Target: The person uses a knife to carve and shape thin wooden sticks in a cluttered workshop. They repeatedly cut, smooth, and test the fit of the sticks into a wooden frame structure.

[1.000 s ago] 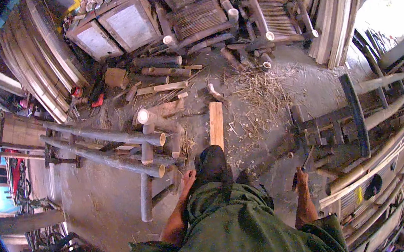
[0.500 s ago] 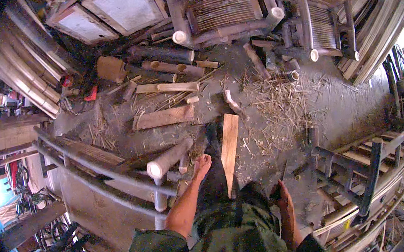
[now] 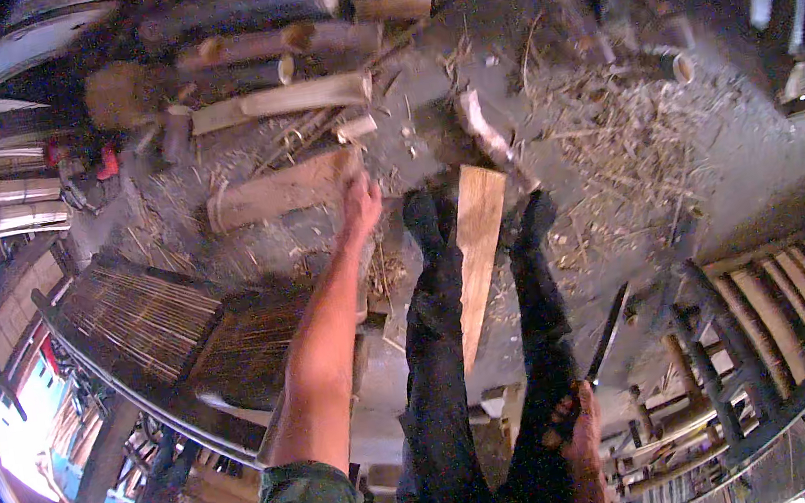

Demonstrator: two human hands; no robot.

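My left hand (image 3: 359,201) reaches far forward, its fingers somewhat blurred but apart, at the right end of a flat brown wooden board (image 3: 280,191) on the floor. Whether it touches the board is hard to tell. Low on the right, beside my leg, my right hand (image 3: 576,421) is closed round the handle of a knife (image 3: 609,332); its long dark blade points forward and to the right. Between my legs lies a lighter wooden board (image 3: 483,252), wide at the far end and tapering toward me.
Bamboo pieces (image 3: 303,95) and thicker poles (image 3: 237,8) lie ahead on the left. Shavings (image 3: 630,138) litter the floor ahead to the right, near a pale curved piece (image 3: 488,130). A bamboo bench (image 3: 134,315) stands left, a slatted wooden frame (image 3: 772,317) right.
My view has tipped down and closer to the floor. My left hand has moved forward from beside my leg to the brown board. The knife in my right hand now shows plainly.
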